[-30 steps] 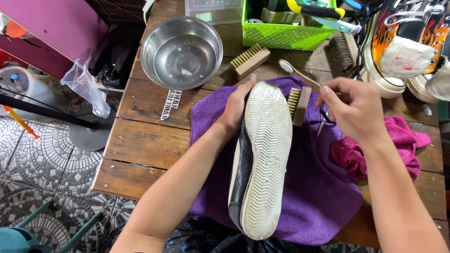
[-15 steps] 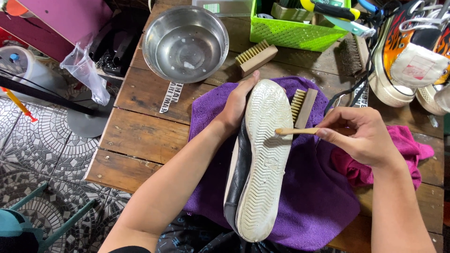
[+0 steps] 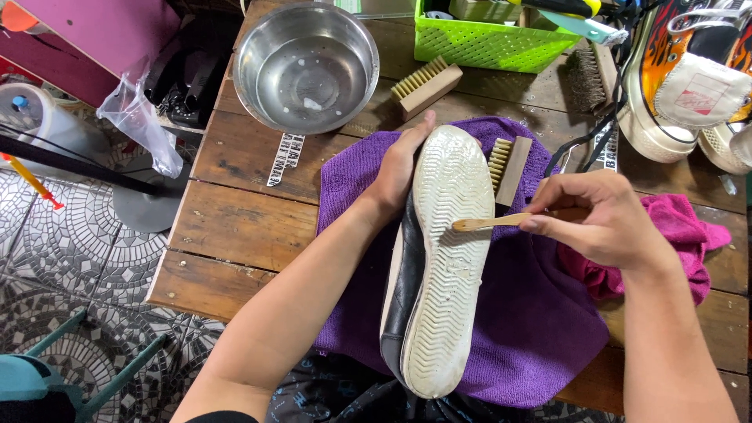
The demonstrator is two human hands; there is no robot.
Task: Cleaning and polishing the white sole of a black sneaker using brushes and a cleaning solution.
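Head view is showing the left hand gripping a shoe sole-up on the purple towel. Right hand is pinching a small brush, its head touching the sole, near a steel bowl.

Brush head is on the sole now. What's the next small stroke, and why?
Probably a short scrub across the tread at mid-sole. The right hand holds the small wooden brush with its head resting on the shoe sole, which faces up and looks dingy in its grooves. The left hand grips the toe end, bracing the shoe over the purple towel.
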